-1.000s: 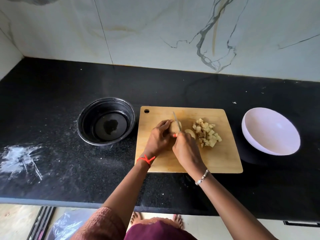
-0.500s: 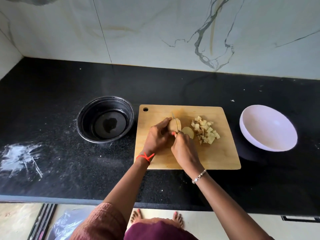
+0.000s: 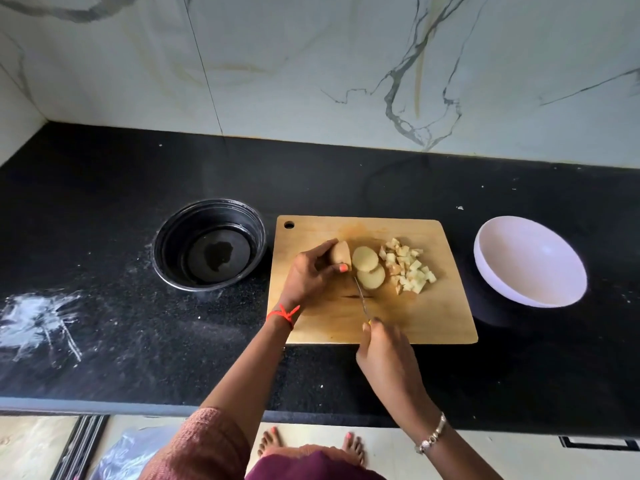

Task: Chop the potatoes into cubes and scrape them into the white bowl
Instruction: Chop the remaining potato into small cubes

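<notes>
On the wooden cutting board [image 3: 433, 317], my left hand [image 3: 308, 277] grips the uncut end of a potato [image 3: 341, 254]. Two round potato slices [image 3: 369, 270] lie flat just right of it, overlapping. A pile of several potato cubes [image 3: 408, 265] sits further right on the board. My right hand [image 3: 384, 355] holds a knife [image 3: 361, 297] by its handle near the board's front edge, the thin blade pointing toward the potato. The white bowl [image 3: 530, 261] stands right of the board with nothing in it.
A black round bowl [image 3: 209, 244] with a little liquid sits left of the board. White powdery smears [image 3: 38, 320] mark the black counter at far left. A marble wall backs the counter. The counter's front edge runs below my arms.
My right hand has pulled the knife back toward the board's front edge, away from the potato. A second slice now lies flat beside the first. My left hand stays on the potato.
</notes>
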